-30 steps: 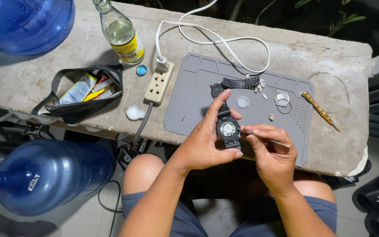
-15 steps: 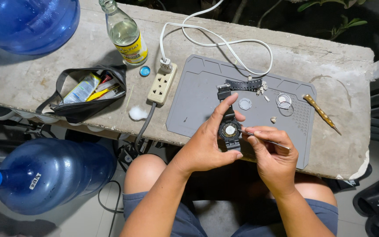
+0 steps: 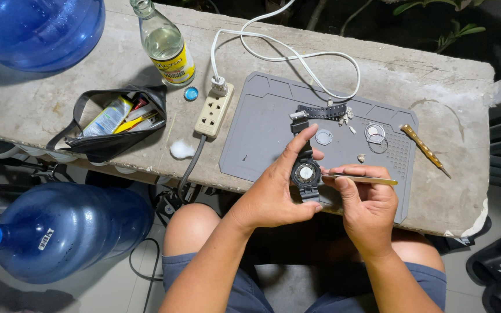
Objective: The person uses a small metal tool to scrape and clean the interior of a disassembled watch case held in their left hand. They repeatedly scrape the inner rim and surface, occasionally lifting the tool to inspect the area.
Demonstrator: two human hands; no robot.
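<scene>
- Black wristwatch, case back up with its round battery showing, sits gripped in the left hand: fingers curled round the case, thumb under the lower strap stub, forefinger stretched up along the upper strap.
- Right hand is closed in a pinch on metal tweezers, their tip meeting the right edge of the open case.
- Both hands hover over the near edge of the grey work mat on the concrete bench.
- On the mat, well apart from the hands: a detached strap piece, a case-back plate, ring gaskets, small screws. A brass-coloured tool lies at the mat's right edge.
- Off to the left stand a power strip, a glass bottle and an open pouch.
- Risk, as I judge it: the watch is held past the bench edge, so anything the tweezers lose would fall towards the lap or floor; a slipping tip could scratch the movement or bridge the battery contacts; a brushing wrist could scatter the loose screws.
</scene>
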